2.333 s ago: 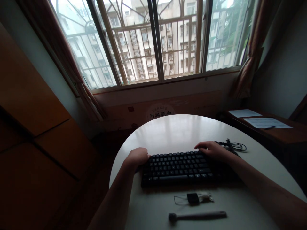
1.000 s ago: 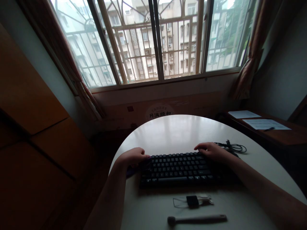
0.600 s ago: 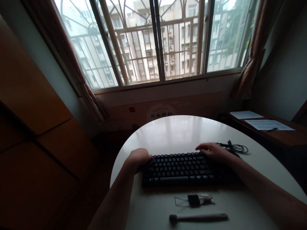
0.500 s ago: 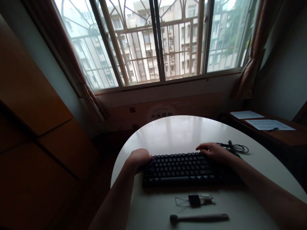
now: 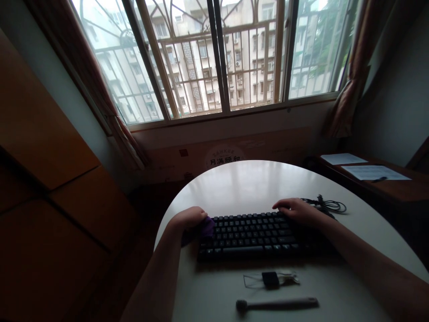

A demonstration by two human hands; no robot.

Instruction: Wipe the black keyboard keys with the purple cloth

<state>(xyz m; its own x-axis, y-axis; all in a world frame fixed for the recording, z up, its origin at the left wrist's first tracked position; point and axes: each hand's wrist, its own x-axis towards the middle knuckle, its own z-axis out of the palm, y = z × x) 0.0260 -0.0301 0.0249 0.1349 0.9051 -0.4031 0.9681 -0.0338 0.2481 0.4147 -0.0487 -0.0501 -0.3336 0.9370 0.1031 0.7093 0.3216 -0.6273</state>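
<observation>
A black keyboard [image 5: 251, 232] lies on the round white table [image 5: 208, 286] in front of me. My left hand [image 5: 191, 217] is closed on a purple cloth [image 5: 207, 227] at the keyboard's left end, and the cloth lies against the keys there. Over the upper right part of the keyboard rests my right hand [image 5: 295, 212], its thumb and fingers gripping the back edge. Nearer to me lie a keycap puller [image 5: 271, 279] with wire loops and a dark middle piece, and below it a grey toothbrush-like brush [image 5: 278, 304] with dark bristles.
A coiled black cable [image 5: 330, 205] sits behind my right hand. To the right, a brown table [image 5: 398, 190] holds paper sheets [image 5: 375, 172] and a pen [image 5: 380, 179]. Wooden cabinets [image 5: 50, 214] stand at the left, and a barred window [image 5: 221, 58] is ahead.
My left hand has shifted slightly left, and more of the purple cloth shows at the keyboard's left end. My right hand keeps its place on the keyboard.
</observation>
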